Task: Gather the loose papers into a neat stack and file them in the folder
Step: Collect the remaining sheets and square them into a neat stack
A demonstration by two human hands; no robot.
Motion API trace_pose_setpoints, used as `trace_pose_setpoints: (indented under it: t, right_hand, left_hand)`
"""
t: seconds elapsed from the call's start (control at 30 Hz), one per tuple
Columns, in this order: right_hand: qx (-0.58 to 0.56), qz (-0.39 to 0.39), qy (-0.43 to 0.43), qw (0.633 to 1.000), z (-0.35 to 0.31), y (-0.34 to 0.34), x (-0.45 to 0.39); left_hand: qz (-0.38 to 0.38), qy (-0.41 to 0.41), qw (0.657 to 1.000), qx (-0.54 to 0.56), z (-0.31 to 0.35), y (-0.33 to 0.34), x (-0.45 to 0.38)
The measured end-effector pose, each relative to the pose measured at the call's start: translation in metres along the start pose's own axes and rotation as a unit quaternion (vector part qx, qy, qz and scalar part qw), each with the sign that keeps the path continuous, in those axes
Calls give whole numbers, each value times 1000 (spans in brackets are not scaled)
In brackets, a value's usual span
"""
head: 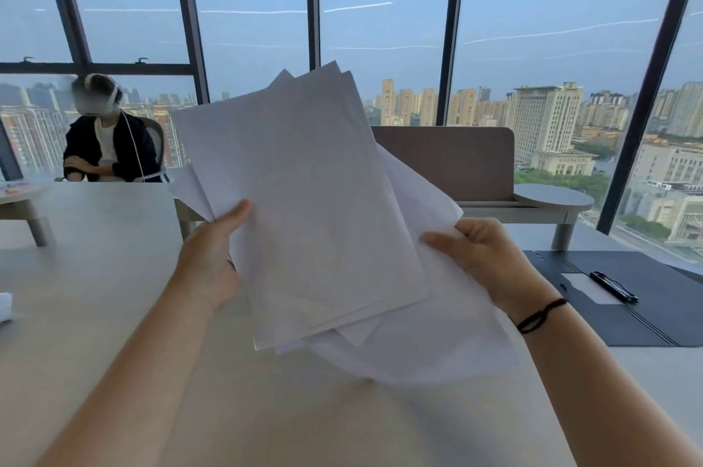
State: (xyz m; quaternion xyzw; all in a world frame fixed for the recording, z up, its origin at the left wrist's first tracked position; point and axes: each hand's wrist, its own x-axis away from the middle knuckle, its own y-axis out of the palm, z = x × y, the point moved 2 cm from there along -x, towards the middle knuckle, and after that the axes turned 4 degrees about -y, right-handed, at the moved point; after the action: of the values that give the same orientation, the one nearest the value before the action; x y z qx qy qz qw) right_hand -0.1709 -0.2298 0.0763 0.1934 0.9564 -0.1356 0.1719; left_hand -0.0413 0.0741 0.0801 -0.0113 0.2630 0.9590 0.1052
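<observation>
A fanned bundle of several white papers (315, 208) is held up in the air above the table, its sheets skewed and uneven at the corners. My left hand (213, 257) grips the bundle's left edge, thumb on the front. My right hand (481, 257) grips the right edge, thumb on top of the lower sheets; a black band circles that wrist. A dark folder (646, 314) lies open and flat on the table at the right, with a black clip (613, 286) and a white label on its inner face.
The pale table (114, 314) spreads under my arms. A white object (5, 307) sits at its left edge. A person with a headset (102, 139) sits at the far left. A padded bench with a round side table (551, 196) stands behind, before tall windows.
</observation>
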Motion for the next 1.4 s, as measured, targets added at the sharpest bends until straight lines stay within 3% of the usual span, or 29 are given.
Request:
trace_pose_setpoints:
  t: [0.1, 0.33, 0.43, 0.57, 0.7, 0.9, 1.0, 1.13, 1.4]
  right_hand:
    - [-29, -12, 23, 999, -2, 0, -4]
    - [-18, -41, 231, 972, 68, 18, 10]
    - [14, -74, 280, 957, 100, 25, 26]
    - [86, -176, 295, 935, 123, 24, 38]
    - [119, -192, 283, 932, 131, 17, 34]
    - [68, -117, 297, 945, 141, -12, 35]
    - [28, -36, 303, 952, 148, -25, 37]
    - [115, 75, 270, 953, 151, -39, 27]
    - [60, 220, 255, 940, 157, -51, 13]
  left_hand:
    - [2, -49, 999, -8, -9, -4, -3]
    - [19, -192, 973, -127, -70, -34, -12]
    - [49, -203, 963, -172, -102, -52, -15]
    - [98, -183, 957, -205, -118, -66, -25]
    - [129, -183, 954, -198, -119, -79, -36]
    - [142, -191, 961, -141, -112, -101, -41]
    - [140, -186, 963, -138, -110, -116, -46]
    - [111, -179, 969, -131, -103, -127, -48]
    - [77, -201, 969, -120, -88, -134, -42]
